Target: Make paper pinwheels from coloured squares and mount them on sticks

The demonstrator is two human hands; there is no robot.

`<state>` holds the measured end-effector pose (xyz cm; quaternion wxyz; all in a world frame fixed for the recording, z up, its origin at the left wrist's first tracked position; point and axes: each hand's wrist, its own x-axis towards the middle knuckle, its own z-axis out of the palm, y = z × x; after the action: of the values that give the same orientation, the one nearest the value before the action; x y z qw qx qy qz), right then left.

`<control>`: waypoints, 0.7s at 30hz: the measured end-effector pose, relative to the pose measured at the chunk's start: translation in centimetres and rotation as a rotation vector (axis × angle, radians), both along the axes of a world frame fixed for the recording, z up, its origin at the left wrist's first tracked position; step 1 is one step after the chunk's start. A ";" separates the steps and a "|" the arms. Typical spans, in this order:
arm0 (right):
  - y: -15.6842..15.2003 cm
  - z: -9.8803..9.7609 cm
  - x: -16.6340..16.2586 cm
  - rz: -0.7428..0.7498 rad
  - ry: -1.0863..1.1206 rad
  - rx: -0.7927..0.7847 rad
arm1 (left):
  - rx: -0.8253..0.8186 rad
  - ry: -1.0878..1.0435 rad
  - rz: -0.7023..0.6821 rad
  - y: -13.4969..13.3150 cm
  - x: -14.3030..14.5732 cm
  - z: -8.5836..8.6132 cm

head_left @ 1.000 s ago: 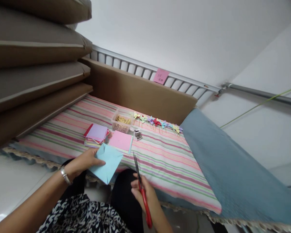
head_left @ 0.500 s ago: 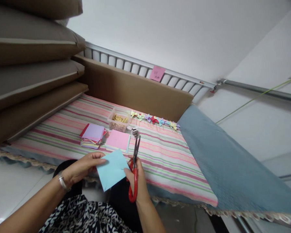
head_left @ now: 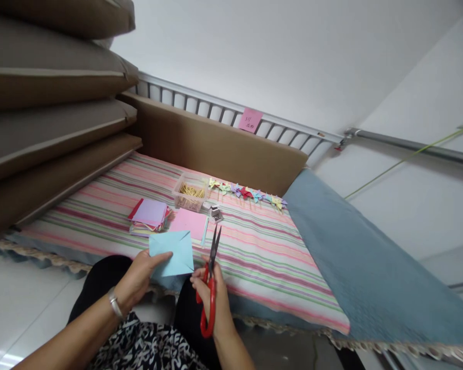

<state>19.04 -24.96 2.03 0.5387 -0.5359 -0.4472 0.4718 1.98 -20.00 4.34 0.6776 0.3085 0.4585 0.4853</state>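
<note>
A light blue square of paper (head_left: pixel 179 254) with lines running in from its corners is pinched in my left hand (head_left: pixel 141 275), thumb on top. My right hand (head_left: pixel 216 298) holds a pair of scissors (head_left: pixel 210 288) with red handles, the dark blades pointing up and slightly apart. The fingertips of that hand are close to the paper's lower right corner; I cannot tell whether they touch it. Beyond the paper lie a pink sheet (head_left: pixel 189 222) and a stack of coloured paper squares (head_left: pixel 150 215).
On the striped cloth (head_left: pixel 270 257) stands a clear plastic box (head_left: pixel 190 192) of thin sticks, with small metallic items (head_left: pixel 216 213) beside it. A row of paper pinwheels (head_left: pixel 247 193) lies at the back. Stacked cushions (head_left: pixel 57 92) rise at the left, before a brown board (head_left: pixel 216 139).
My left hand has turned the blue paper and moved it slightly up and left. My right hand, with the scissors, has come away from the paper's edge and dropped a little.
</note>
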 end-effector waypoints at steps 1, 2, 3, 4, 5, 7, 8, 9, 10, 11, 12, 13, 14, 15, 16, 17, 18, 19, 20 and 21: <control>-0.5 0.0 0.4 0.042 -0.030 -0.037 | 0.012 0.031 0.008 0.3 -0.5 0.2; -1.1 -0.1 0.7 0.095 -0.073 -0.087 | 0.021 0.056 0.010 0.6 -1.0 0.5; -1.7 -0.1 1.1 0.151 -0.120 -0.144 | 0.027 0.074 0.006 0.7 -1.4 0.8; -2.3 -0.1 1.4 0.201 -0.164 -0.203 | 0.029 0.088 -0.003 0.9 -1.7 1.0; -2.9 0.0 1.8 0.241 -0.198 -0.257 | 0.030 0.101 -0.016 1.0 -2.0 1.3; -3.8 0.3 2.3 0.298 -0.253 -0.314 | 0.032 0.122 -0.051 1.1 -2.3 1.7; -4.2 0.5 2.5 0.324 -0.282 -0.310 | 0.034 0.131 -0.069 1.1 -2.4 1.9; -4.4 0.9 2.6 0.351 -0.316 -0.291 | 0.037 0.139 -0.085 1.2 -2.5 2.0; -4.5 1.2 2.7 0.380 -0.360 -0.267 | 0.040 0.146 -0.096 1.2 -2.6 2.1; -4.5 1.6 2.8 0.407 -0.403 -0.244 | 0.042 0.150 -0.105 1.2 -2.6 2.2; -4.4 2.0 2.9 0.426 -0.443 -0.226 | 0.044 0.152 -0.113 1.3 -2.6 2.3; -4.4 2.3 2.9 0.438 -0.472 -0.215 | 0.047 0.153 -0.122 1.3 -2.7 2.3; -4.3 2.6 2.8 0.448 -0.496 -0.213 | 0.053 0.152 -0.133 1.3 -2.8 2.3; -4.2 2.9 2.8 0.458 -0.514 -0.215 | 0.057 0.152 -0.145 1.3 -2.8 2.3; -4.2 3.1 2.7 0.468 -0.527 -0.220 | 0.060 0.153 -0.157 1.3 -2.9 2.3; -4.1 3.2 2.7 0.476 -0.532 -0.231 | 0.060 0.155 -0.166 1.2 -2.9 2.3; -4.1 3.3 2.6 0.479 -0.529 -0.246 | 0.057 0.157 -0.172 1.2 -2.9 2.3; -4.2 3.3 2.5 0.479 -0.520 -0.265 | 0.051 0.157 -0.177 1.2 -2.9 2.4; -4.2 3.3 2.5 0.476 -0.509 -0.284 | 0.045 0.155 -0.180 1.1 -2.9 2.4; -4.2 3.2 2.5 0.473 -0.500 -0.299 | 0.041 0.151 -0.182 1.1 -2.8 2.4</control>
<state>21.53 -29.17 5.25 0.2045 -0.5892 -0.6026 0.4979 -0.79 -18.89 6.76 0.6759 0.3982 0.4683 0.4067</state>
